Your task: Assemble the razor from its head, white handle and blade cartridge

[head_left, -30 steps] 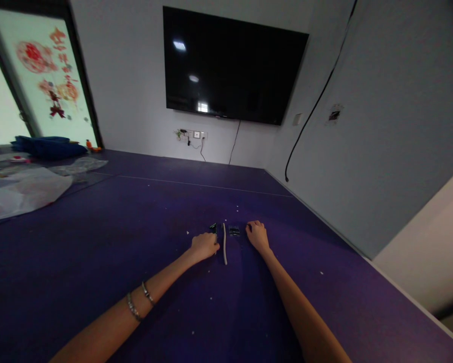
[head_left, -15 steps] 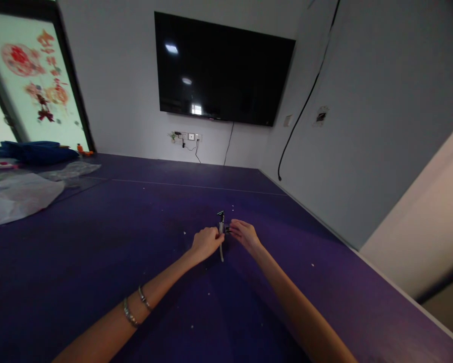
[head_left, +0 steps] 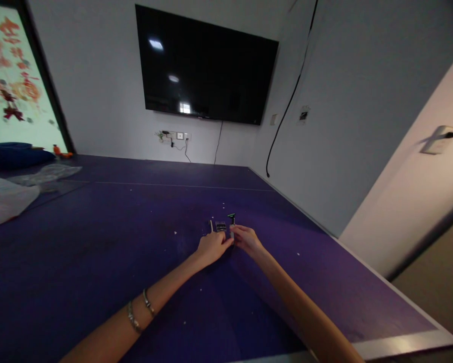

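From where I stand, no word, brand or number reads for certain. Left of the television (head_left: 207, 65), a column of red-orange characters (head_left: 20, 64) runs down a bright door panel (head_left: 35, 108), slanting slightly toward the television as it drops; its strokes are too smeared for me to spell out. On the television's own lower edge, near the middle, there's a tiny pale mark (head_left: 204, 118), too small to make out.
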A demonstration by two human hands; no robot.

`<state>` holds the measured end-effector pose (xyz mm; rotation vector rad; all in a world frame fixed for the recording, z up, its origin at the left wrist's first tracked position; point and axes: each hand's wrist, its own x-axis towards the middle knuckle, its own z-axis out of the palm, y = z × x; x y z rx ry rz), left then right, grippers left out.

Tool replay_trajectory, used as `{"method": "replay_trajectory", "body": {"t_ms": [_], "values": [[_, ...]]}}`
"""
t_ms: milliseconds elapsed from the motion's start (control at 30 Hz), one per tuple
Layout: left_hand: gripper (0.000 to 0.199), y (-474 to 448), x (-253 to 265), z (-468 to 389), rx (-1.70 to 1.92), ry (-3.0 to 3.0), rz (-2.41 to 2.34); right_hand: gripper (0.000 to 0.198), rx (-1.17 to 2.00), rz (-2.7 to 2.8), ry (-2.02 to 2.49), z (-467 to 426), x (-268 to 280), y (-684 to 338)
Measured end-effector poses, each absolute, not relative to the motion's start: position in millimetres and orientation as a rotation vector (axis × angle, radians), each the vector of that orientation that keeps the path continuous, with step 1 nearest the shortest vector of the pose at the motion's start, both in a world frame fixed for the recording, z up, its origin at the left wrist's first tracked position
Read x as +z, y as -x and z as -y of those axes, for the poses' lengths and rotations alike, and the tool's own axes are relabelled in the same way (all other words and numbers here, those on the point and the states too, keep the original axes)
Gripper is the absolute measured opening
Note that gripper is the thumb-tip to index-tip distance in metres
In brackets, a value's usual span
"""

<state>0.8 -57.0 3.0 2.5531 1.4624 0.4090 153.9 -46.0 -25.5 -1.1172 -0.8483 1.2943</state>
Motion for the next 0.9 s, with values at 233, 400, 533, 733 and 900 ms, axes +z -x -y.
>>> {"method": "replay_trajectory", "body": {"t_ms": [233, 400, 533, 733, 900], "values": [[0.035, 22, -5, 40, 0.296, -2.548, -1.520, 0.015, 0.732, 1.201, 1.752, 42, -15, -246], [0.040, 24, -9, 32, 0.224, -2.520, -1.621, 0.006, 0.405, 1.261, 1.963, 38, -15, -291], [0.039, 18, -11, 31, 0.153, -2.470, -1.686, 0.006, 0.224, 1.322, 2.069, 39, -23, -299], [0.034, 15, -13, 29, 0.101, -2.485, -1.696, 0.010, 0.096, 1.412, 2.175, 38, -33, -298], [0.032, 18, -21, 24, 0.129, -2.495, -1.693, 0.011, 0.062, 1.441, 2.226, 37, -37, -298]]}}
